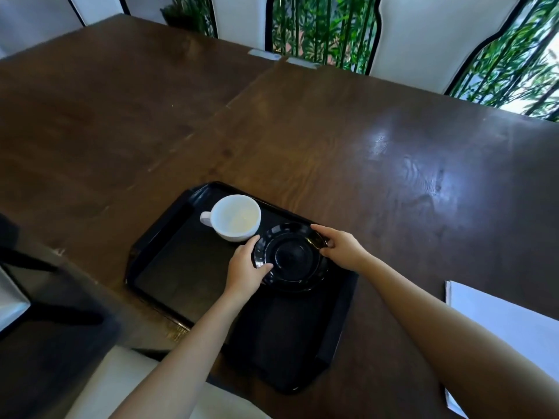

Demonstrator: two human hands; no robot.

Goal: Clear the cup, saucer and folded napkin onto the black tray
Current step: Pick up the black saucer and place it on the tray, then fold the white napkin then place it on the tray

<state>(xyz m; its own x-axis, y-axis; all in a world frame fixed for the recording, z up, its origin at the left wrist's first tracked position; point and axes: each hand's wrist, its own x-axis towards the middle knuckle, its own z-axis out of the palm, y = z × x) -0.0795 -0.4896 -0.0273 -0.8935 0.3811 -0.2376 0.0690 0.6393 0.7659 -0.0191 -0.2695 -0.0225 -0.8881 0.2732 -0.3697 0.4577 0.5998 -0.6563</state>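
A black tray (187, 276) lies on the brown wooden table near its front edge. A white cup (237, 217) stands upright and empty in the tray's far corner, handle to the left. Right beside it is a glossy black saucer (292, 257), over the tray's far right part. My left hand (245, 267) grips the saucer's left rim and my right hand (340, 246) grips its right rim. Whether the saucer rests on the tray or hovers just above it, I cannot tell. A white folded napkin (502, 325) lies on the table to the right, apart from the tray.
The wooden table (302, 131) stretches far ahead and to both sides. White chair backs (423, 34) line its far edge, with green bamboo behind them. A dark chair (45, 343) stands at the lower left.
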